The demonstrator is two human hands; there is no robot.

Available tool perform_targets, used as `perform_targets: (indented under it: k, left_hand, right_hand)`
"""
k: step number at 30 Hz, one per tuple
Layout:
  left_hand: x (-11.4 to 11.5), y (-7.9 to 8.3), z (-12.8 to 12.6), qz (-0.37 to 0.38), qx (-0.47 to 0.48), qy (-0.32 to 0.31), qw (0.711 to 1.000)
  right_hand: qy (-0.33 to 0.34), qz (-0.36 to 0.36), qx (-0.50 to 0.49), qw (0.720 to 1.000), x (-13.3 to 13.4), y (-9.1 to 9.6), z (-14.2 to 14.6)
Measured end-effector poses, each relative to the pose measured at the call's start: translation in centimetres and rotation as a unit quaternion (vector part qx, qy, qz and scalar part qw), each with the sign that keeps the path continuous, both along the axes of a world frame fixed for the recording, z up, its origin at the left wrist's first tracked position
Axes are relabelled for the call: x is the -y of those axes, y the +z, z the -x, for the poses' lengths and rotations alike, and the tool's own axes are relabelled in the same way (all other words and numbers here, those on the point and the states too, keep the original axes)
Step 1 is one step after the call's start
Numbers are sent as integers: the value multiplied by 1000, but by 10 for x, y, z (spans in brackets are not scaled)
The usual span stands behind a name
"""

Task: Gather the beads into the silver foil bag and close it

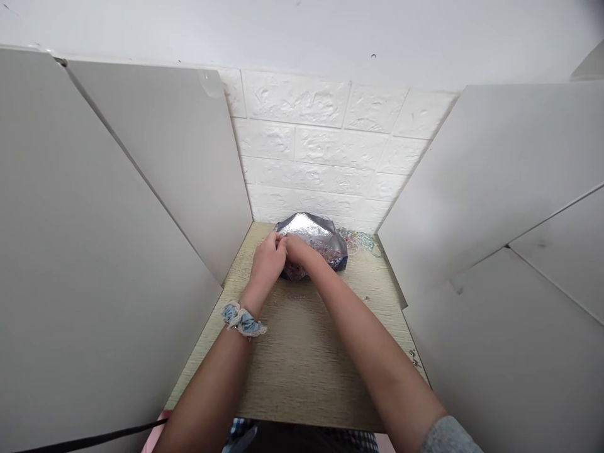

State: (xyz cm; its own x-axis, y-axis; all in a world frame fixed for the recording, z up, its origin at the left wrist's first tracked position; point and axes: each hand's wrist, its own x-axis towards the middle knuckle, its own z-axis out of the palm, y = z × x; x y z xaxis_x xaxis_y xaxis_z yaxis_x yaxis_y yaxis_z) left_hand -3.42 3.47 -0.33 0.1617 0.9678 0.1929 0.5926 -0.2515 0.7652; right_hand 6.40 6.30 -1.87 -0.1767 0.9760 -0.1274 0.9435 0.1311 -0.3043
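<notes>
At the far end of the table, my left hand (270, 257) is closed in a pinch at the left side of a silver foil bag (304, 223). Close against it, over the bag's opening, my right hand (297, 249) has its fingers curled in. The fingertips of both hands meet, and whatever is between them is too small or hidden to make out. Small red and pink beads (334, 250) show inside the bag, which lies with its shiny lining facing up. A blue and white scrunchie (243, 319) circles my left wrist.
Strands of clear, pale blue and coloured beads (361, 241) lie right of the bag. Tiny metal bits (413, 357) sit at the table's right edge. White panels (198, 151) flank the wooden table (306, 352), with a white brick-patterned wall (316, 145) behind.
</notes>
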Motion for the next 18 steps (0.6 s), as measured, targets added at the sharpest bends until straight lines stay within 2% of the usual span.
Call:
perform_targets:
  k: [4,6,8,11,13,14,16,18]
  left_hand:
    - [1,0,1,0,-21,6,1000]
    - [3,0,2,-8,-41,6,999]
    - [4,0,3,-22,-71,7,997]
    - [5,2,4,-47,-101,18,994]
    - [7,6,3,-44,-85,17,995]
    - [9,9,2,-25,-60,-8,998]
    - [17,15,-3,48,3,-127,991]
    - [29,18,-9,140,34,-294,945]
  right_hand:
    - [40,47,-10,998,22,11,0]
    - [30,75,-9,997,34,21,-11]
    - [9,71,-12,997,43,33,-29]
    - [-66,-1,-1,998,51,46,-59]
    - [-193,-94,32,976,54,49,-76]
    - [-246,-108,44,962,55,49,-82]
    - [-308,-82,54,946,56,45,-92]
    - [-317,-39,56,946,56,40,-96]
